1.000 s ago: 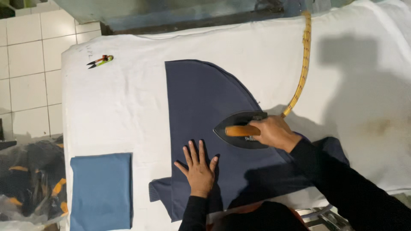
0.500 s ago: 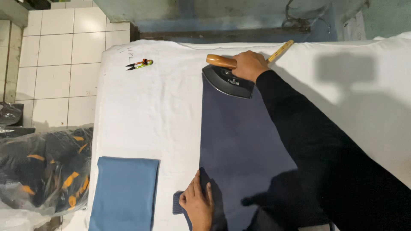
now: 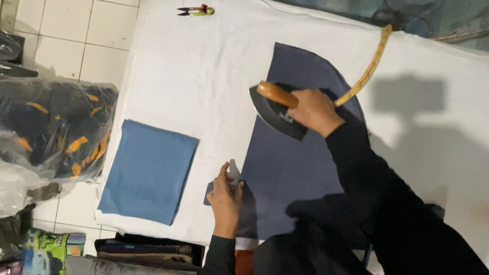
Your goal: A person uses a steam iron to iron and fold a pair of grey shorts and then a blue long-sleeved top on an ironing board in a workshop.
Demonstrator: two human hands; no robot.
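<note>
A dark navy piece of cloth (image 3: pixel 290 168) with one curved edge lies flat on the white-covered table (image 3: pixel 204 76). My right hand (image 3: pixel 316 111) grips the wooden handle of a black iron (image 3: pixel 277 114), which rests on the upper left part of the cloth. A yellow braided cord (image 3: pixel 364 76) runs from the iron up to the right. My left hand (image 3: pixel 224 196) presses on the cloth's lower left corner near the table's front edge, fingers together.
A folded light blue cloth (image 3: pixel 150 170) lies at the table's front left. Small thread snips (image 3: pixel 196 10) sit at the far edge. Clear plastic bags of dark and orange garments (image 3: pixel 51 132) stand on the tiled floor at left. Stacked fabrics (image 3: pixel 147 252) sit below the table.
The iron has come back from the cloth's far end toward its middle left. My left hand has stayed on the cloth's near corner. The view has shifted.
</note>
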